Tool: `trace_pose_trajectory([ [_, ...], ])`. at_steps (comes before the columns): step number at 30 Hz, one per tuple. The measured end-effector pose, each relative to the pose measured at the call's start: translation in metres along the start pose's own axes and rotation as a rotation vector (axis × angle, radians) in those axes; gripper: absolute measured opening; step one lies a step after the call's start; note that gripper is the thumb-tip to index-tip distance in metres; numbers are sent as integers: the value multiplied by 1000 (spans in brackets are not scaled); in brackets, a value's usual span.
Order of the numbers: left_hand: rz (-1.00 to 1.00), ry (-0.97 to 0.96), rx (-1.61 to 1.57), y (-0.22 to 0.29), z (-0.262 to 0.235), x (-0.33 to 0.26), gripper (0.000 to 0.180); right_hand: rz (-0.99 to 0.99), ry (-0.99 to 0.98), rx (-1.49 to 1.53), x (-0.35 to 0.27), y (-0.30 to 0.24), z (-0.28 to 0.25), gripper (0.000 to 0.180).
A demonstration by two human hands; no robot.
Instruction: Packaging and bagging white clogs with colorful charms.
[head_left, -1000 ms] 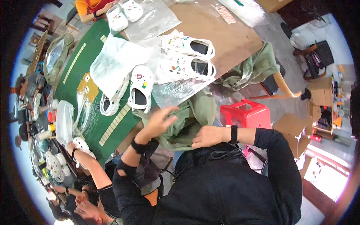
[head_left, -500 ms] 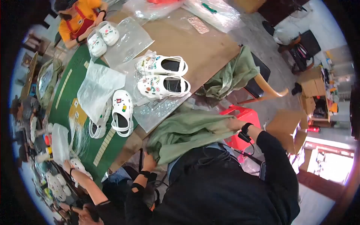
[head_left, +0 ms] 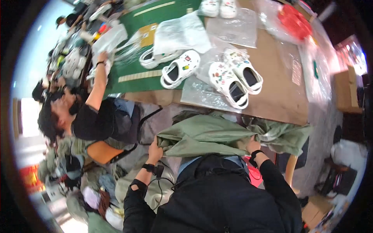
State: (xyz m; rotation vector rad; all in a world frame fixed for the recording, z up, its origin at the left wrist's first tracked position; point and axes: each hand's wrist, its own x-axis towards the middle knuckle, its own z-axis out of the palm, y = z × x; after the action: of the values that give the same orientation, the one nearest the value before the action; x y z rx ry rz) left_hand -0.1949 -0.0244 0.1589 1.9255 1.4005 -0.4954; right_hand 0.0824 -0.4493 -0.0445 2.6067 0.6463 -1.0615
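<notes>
A large green woven sack [head_left: 202, 134] is stretched between my two hands, low in front of my body and just off the table's near edge. My left hand [head_left: 155, 150] is closed on its left edge. At the opposite edge my right hand [head_left: 253, 145] grips it, fingers partly hidden by the cloth. Beyond the sack, a pair of white clogs with colourful charms [head_left: 229, 83] lies on clear plastic. Left of them rests another white clog [head_left: 180, 69], beside one partly covered by a translucent bag [head_left: 180, 33].
A brown and green table [head_left: 279, 95] spans the area ahead. Another green sack [head_left: 281, 134] hangs at its near right. A co-worker in black [head_left: 95, 122] sits at the left, reaching toward a bag. Red plastic [head_left: 294, 22] lies far right; a red stool [head_left: 254, 174] shows beside me.
My view has swung round, so the table now lies straight ahead. The sack, held in both hands, has come level and is pulled wider, with my left hand raised.
</notes>
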Motion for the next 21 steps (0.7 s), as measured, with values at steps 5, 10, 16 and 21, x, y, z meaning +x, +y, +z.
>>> trace_pose_trajectory([
  [5, 541, 107, -315, -4, 20, -66, 72, -864, 473, 306, -30, -145, -152, 63],
  [10, 775, -198, -228, 42, 2, -105, 84, -1213, 45, -71, -18, -262, -187, 52],
  [16, 620, -51, -351, -3, -18, -107, 81, -1253, 165, 311, -11, -299, -185, 31],
  [21, 444, 82, 376, -86, 6, -73, 40, -1156, 146, 315, -20, -332, -217, 18],
])
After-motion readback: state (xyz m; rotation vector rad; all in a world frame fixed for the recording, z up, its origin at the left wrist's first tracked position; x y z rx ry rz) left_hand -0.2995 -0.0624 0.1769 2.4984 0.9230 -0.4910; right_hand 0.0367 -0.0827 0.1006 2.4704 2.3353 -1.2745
